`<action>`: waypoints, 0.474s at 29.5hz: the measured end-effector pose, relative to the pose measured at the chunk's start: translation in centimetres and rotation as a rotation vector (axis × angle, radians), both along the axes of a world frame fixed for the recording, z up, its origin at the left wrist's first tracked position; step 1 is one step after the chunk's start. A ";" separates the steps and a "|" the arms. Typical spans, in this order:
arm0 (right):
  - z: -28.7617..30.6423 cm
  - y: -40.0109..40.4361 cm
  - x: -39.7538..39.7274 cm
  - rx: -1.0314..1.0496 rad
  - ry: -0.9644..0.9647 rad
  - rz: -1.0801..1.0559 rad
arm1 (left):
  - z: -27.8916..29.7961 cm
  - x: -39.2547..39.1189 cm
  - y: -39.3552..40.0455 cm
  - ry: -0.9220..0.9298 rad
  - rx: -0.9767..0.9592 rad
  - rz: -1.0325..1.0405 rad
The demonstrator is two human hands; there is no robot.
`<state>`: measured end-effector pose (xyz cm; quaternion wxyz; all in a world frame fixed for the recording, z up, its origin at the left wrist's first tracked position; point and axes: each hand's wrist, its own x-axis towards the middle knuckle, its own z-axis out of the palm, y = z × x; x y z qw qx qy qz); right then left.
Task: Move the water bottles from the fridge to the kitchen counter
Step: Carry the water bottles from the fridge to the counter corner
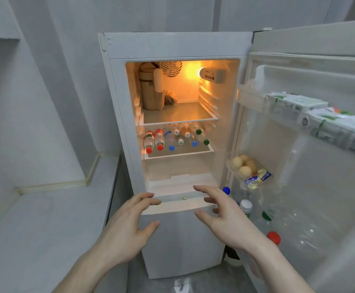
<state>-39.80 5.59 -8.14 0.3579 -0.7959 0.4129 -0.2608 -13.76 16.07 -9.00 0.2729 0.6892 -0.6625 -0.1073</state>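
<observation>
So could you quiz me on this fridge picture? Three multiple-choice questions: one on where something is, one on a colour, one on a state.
1. Where do the eggs sit?
A. Top shelf
B. Door rack
C. Counter

2. What colour are the caps of the two leftmost bottles lying on the middle shelf?
A. Red
B. Green
C. Yellow

3. What are the hands doing?
A. Each grips a bottle
B. Pushing the door closed
C. Both open, holding nothing

Answers:
1 B: the eggs rest in a pocket on the open door.
2 A: both caps show red.
3 C: the left hand and right hand hover with spread fingers before the fridge.
</observation>
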 end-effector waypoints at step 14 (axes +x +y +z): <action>-0.2 -14.7 4.7 0.058 -0.058 0.004 | -0.3 2.9 -15.9 -0.001 0.075 0.072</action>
